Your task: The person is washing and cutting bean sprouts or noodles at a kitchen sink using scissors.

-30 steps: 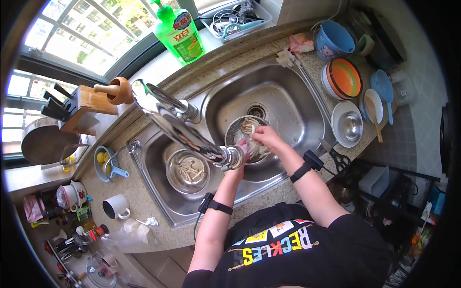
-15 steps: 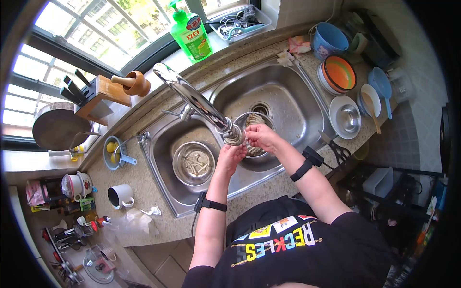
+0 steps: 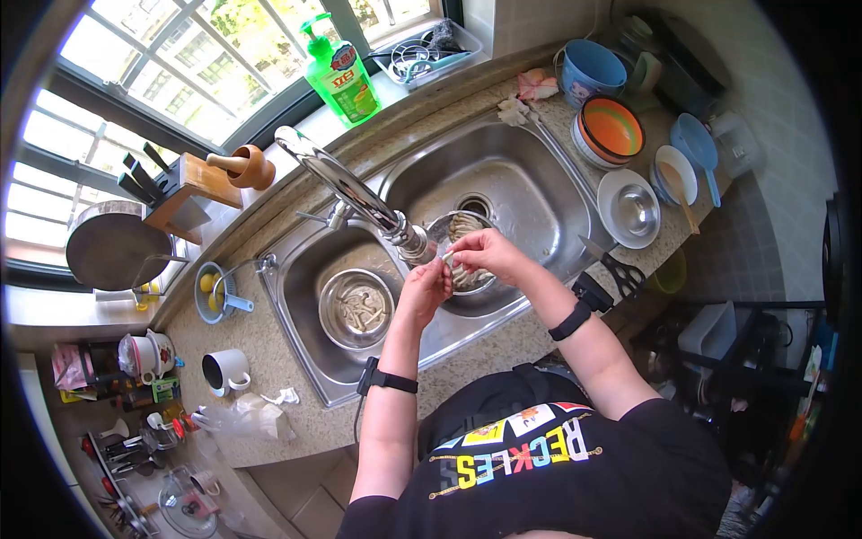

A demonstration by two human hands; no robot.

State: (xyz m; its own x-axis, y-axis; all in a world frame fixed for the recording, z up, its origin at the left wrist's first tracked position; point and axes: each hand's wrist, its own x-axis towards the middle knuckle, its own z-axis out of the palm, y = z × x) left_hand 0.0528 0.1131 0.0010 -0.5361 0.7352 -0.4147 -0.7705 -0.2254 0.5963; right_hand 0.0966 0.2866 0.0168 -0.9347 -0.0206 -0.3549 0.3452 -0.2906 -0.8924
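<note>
Hands meet over a kitchen sink, the fingers of the left hand and right hand drawn into a narrow pinch around a small pale piece, just beside the spout of a curved faucet. Beneath them, a round bowl in the right basin holds slender pale strips, apparently mushrooms; a second bowl in the left basin holds more loose pieces. The held piece, likely wet and slick, could squirt from so slight a grip, miss the bowl and land near the drain, or tear if the two hands pull unevenly. Knuckles this close to the spout could bump it, and a wide swing of the right forearm might catch the scissors lying by the counter edge. Half a second earlier, the spout's tip overlapped the left fingertips in view; now they show clear of it, partly because the head camera has shifted. A second earlier, the hands were parted, the left down at the bowl. Both bowls remain in their basins
</note>
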